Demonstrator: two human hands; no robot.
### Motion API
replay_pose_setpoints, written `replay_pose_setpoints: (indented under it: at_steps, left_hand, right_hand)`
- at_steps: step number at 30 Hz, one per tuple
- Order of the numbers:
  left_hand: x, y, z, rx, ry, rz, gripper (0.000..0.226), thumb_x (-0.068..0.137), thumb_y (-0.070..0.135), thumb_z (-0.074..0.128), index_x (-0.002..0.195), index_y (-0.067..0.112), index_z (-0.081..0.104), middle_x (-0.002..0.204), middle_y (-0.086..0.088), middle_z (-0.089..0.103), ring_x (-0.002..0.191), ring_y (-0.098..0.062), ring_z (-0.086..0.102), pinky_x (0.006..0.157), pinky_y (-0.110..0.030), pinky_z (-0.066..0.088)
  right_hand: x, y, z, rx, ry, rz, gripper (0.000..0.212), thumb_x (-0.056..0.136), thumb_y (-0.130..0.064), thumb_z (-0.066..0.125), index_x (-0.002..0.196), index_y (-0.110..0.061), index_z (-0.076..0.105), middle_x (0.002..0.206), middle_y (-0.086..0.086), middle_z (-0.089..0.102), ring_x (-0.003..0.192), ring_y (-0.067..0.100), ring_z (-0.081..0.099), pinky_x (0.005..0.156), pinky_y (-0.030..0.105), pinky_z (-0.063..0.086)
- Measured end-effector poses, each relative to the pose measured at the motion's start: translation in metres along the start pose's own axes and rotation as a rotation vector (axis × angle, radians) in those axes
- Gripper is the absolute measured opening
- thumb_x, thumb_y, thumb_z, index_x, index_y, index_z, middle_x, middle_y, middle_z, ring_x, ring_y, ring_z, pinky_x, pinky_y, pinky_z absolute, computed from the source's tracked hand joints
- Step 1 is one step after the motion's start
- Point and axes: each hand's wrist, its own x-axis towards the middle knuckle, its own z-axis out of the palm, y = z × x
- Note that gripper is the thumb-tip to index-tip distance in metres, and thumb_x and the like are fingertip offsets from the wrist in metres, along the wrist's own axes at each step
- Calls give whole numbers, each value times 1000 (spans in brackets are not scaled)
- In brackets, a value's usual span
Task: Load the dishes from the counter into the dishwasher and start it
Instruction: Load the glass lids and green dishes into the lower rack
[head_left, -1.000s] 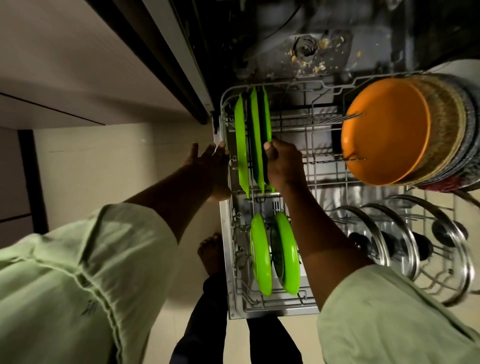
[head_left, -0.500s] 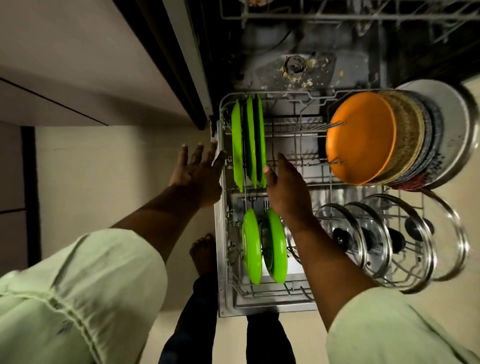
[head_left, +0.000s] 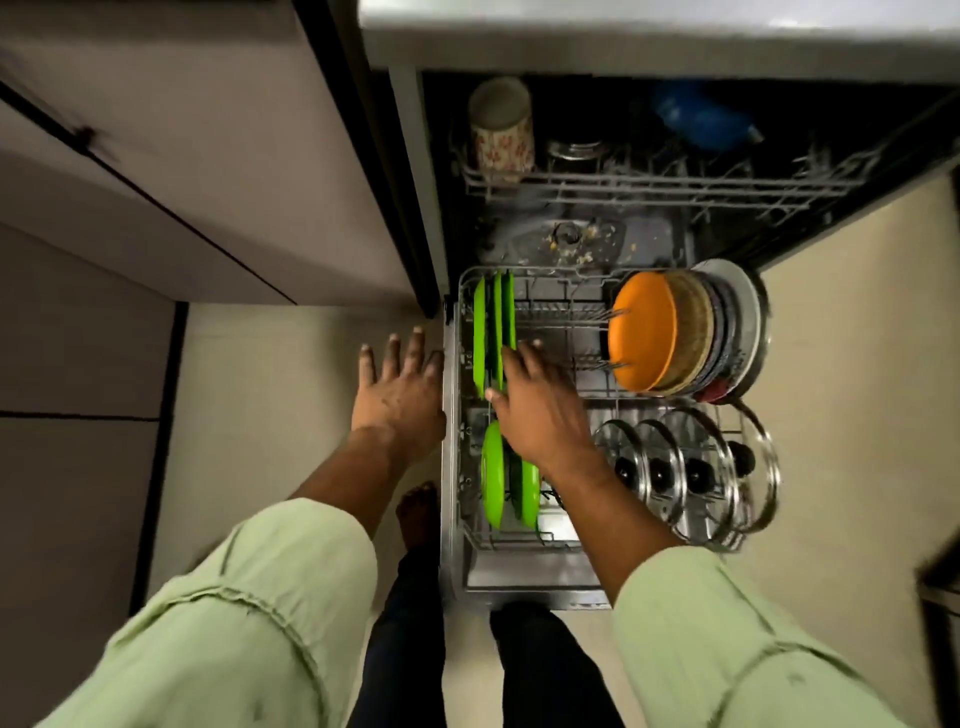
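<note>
Your right hand (head_left: 543, 410) covers the near edges of the upright green plates (head_left: 493, 332), so whether it touches them is unclear. The blue item (head_left: 701, 117) in the upper rack (head_left: 649, 189) is too blurred to identify; both your sleeves (head_left: 234, 623) run off the bottom edge.

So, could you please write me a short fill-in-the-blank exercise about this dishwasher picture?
1. The plates next to the right hand are ____.
2. The glass lids have ____ knobs.
3. The flowered mug sits in the ____ rack.
4. The frontmost large plate is ____.
Missing words: green, black, upper, orange.
</note>
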Motion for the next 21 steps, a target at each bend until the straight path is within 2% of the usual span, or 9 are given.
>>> replay_pose_setpoints:
  at_steps: [2, 6, 9, 15, 21]
  left_hand:
    - [-36, 6, -18, 2, 36, -30, 78, 97, 36, 45, 159, 19, 0, 164, -10, -17, 151, -34, -11, 120, -57, -4]
    - [-103, 9, -58, -6, 110, -90, 75, 100, 37, 39, 159, 17, -2, 165, -10, -16, 152, -34, -10, 121, -57, -3]
    - [-155, 8, -86, -61, 143, -153, 76, 102, 40, 41, 159, 17, -4, 164, -10, -18, 152, -33, -12, 121, -56, -4]
    - [-244, -16, -126, -110, 333, -328, 77, 100, 38, 42, 159, 19, -4, 165, -9, -15, 152, -32, -11, 120, -55, -5]
    - [-292, -53, -156, -162, 505, -439, 75, 98, 32, 41, 159, 19, -1, 165, -9, -15, 152, -32, -12, 121, -56, -4]
  right_hand:
    - [-25, -14, -26, 5, 16, -30, 62, 102, -41, 42, 154, -14, 21, 162, 9, 18, 150, 28, 10, 118, 44, 20]
    - [-67, -43, -69, 6, 57, -141, 65, 102, -41, 41, 155, -13, 16, 163, 9, 12, 151, 25, 3, 122, 40, 7]
    - [-98, -65, -95, -35, 105, -236, 66, 103, -41, 39, 156, -13, 13, 164, 9, 9, 151, 23, 1, 121, 38, 3]
    - [-135, -113, -146, -51, 230, -412, 64, 99, -38, 50, 152, -9, 29, 159, 14, 26, 150, 29, 15, 120, 43, 13]
    - [-135, -174, -183, -108, 349, -613, 65, 91, -35, 63, 145, -6, 43, 151, 19, 40, 144, 34, 30, 117, 48, 23]
